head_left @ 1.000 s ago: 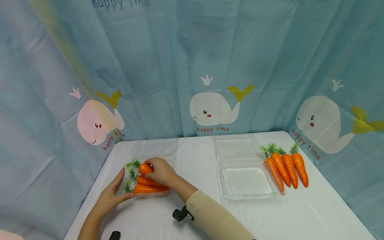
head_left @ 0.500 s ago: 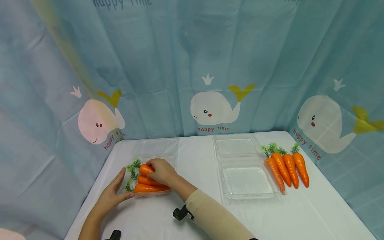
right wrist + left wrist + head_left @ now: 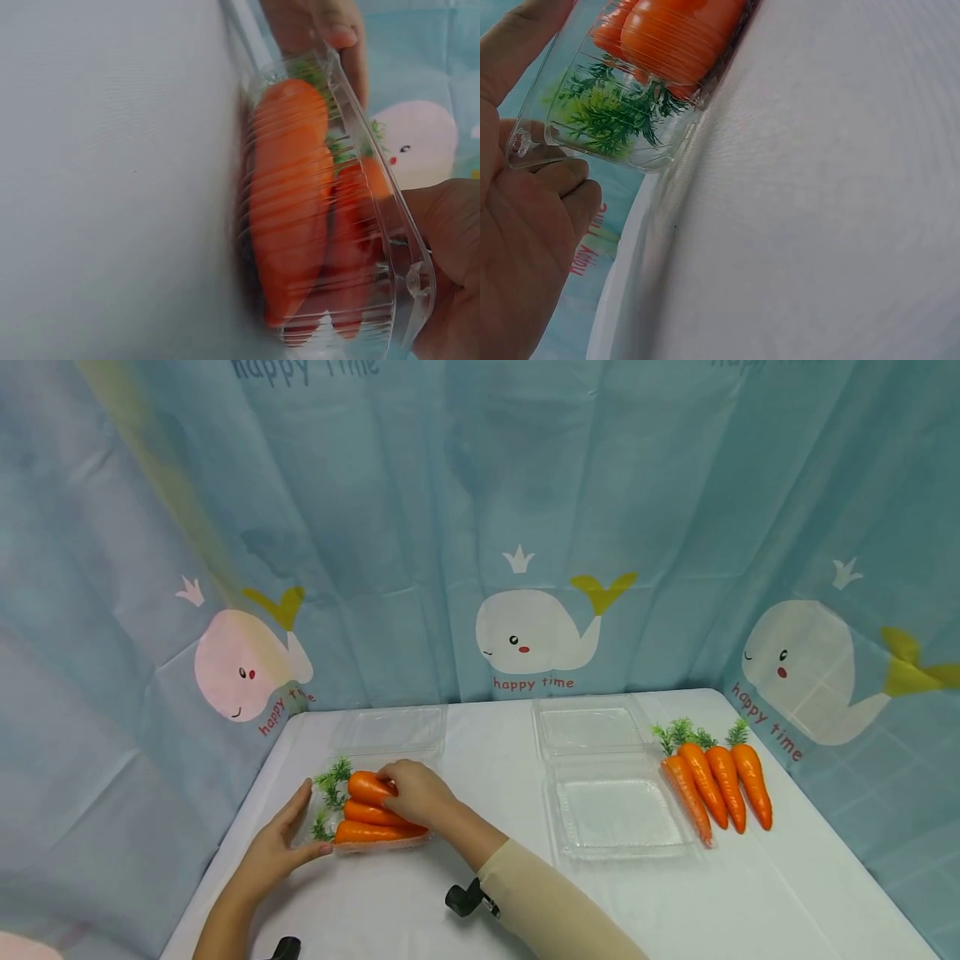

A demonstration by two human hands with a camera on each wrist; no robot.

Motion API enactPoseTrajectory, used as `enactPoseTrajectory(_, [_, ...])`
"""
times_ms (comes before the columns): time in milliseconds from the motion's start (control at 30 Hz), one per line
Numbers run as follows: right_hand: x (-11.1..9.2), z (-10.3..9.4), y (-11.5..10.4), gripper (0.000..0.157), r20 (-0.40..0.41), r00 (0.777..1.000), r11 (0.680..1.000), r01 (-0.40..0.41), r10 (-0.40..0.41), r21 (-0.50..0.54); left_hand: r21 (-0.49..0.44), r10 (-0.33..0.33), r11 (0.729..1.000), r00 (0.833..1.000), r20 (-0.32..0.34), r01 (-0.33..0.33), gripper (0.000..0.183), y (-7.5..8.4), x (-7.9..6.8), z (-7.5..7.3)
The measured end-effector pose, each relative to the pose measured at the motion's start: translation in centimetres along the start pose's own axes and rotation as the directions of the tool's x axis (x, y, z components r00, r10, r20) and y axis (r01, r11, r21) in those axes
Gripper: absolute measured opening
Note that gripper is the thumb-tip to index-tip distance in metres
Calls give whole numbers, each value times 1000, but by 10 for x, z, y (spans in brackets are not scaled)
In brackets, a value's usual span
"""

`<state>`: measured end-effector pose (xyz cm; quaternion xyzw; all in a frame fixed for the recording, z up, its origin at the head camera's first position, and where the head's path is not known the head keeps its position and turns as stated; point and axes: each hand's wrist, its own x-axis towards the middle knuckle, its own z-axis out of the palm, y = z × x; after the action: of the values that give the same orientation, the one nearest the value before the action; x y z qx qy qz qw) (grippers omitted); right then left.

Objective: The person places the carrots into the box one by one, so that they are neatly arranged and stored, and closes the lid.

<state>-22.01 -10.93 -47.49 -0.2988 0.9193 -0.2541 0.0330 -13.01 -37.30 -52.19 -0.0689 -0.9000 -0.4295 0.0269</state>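
Observation:
A clear plastic clamshell box at the left of the table holds several orange carrots with green tops pointing left. My right hand reaches in from the right and pinches the farthest carrot between thumb and fingers. In front of it lie a middle carrot and a near carrot. At the box's left end, my left hand touches the near left corner, thumb and fingers spread. Ribbed plastic covers the green tops in the left wrist view. My right hand hides the farthest carrot's tip.
The box's raised lid lies folded back behind it. A second open clear box stands right of centre. Several carrots lie side by side along its right side. A blue whale-print curtain hangs behind the table.
My right hand has slid a little to the right along the farthest carrot, so more of its thick end shows. My left hand and the box have stayed put.

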Motion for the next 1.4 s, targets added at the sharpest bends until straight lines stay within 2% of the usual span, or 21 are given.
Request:
enactPoseTrajectory(200, [-8,-2,6,35,-9,1000,1000,-8,8,-12,-29,38,999,999,-9,-38,111,0,2,2])
enactPoseTrajectory(400, [-15,-9,13,34,0,1000,1000,-9,9,-10,-30,24,999,1000,-9,-24,101,6,2,4])
enactPoseTrajectory(667, [-24,-17,21,33,-31,997,997,75,-75,-1,-38,-12,999,1000,3,12,91,13,4,1])
enactPoseTrajectory(867, [-30,-21,24,34,-61,991,993,120,-119,12,-123,-43,992,999,-6,42,79,8,-3,-4])
enactPoseTrajectory(1100, [-38,-33,33,37,-145,987,996,76,-68,49,-159,-48,986,999,4,48,72,6,-4,-13])
enactPoseTrajectory(1233, [-41,-39,39,35,-197,979,994,68,-52,80,-190,-26,981,999,19,29,67,3,-3,-20])
enactPoseTrajectory(1400, [-41,-40,45,33,-224,974,994,47,-23,100,-214,4,977,1000,31,3,58,3,-2,-30])
